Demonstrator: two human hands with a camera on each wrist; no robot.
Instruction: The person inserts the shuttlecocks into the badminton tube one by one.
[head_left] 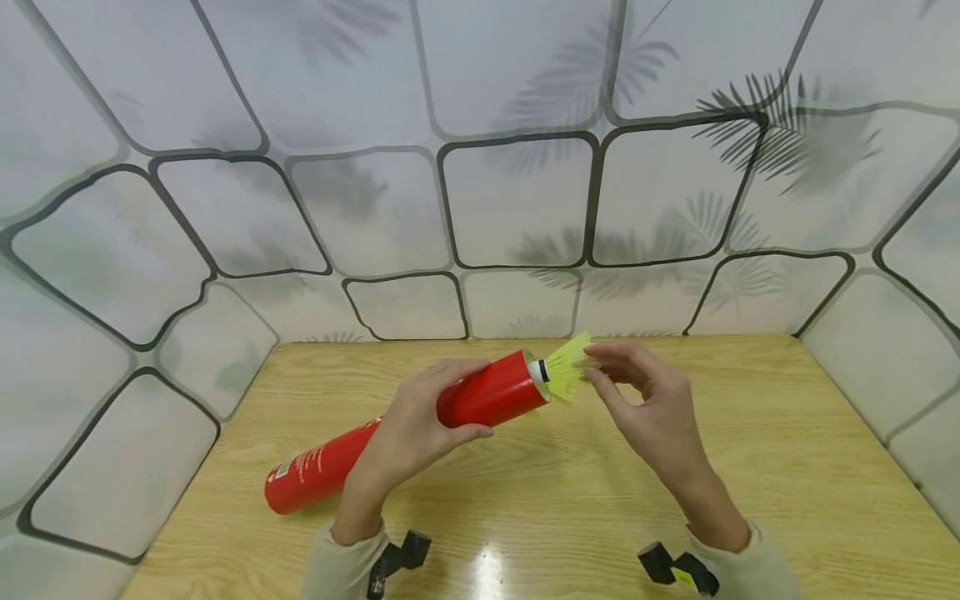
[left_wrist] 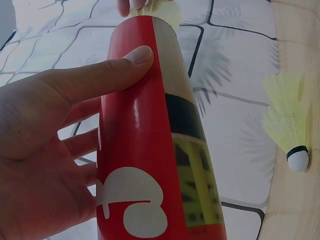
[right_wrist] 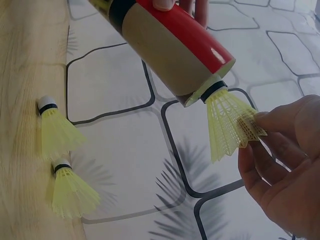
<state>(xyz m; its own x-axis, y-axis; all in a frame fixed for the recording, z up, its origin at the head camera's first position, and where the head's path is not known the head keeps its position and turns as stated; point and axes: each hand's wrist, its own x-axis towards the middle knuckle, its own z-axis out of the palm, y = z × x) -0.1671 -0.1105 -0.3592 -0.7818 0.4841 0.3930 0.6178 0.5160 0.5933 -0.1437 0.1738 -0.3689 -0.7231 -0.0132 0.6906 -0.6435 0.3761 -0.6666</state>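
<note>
My left hand (head_left: pixel 405 429) grips a red shuttlecock tube (head_left: pixel 491 393), thumb on the near side, its mouth pointing right and up. Yellow shows through a clear strip in the tube's side in the left wrist view. My right hand (head_left: pixel 663 417) pinches the skirt of a yellow shuttlecock (head_left: pixel 566 371) between thumb and fingers. This shuttlecock's white base with its black band sits at the tube's mouth, base toward the tube, as the right wrist view (right_wrist: pixel 227 120) also shows.
Two more yellow shuttlecocks, a first one (right_wrist: pixel 57 127) and a second one (right_wrist: pixel 72 192), lie on the wooden table (head_left: pixel 750 467) in the right wrist view. A patterned cloth wall (head_left: pixel 517 204) stands along the table's back and sides.
</note>
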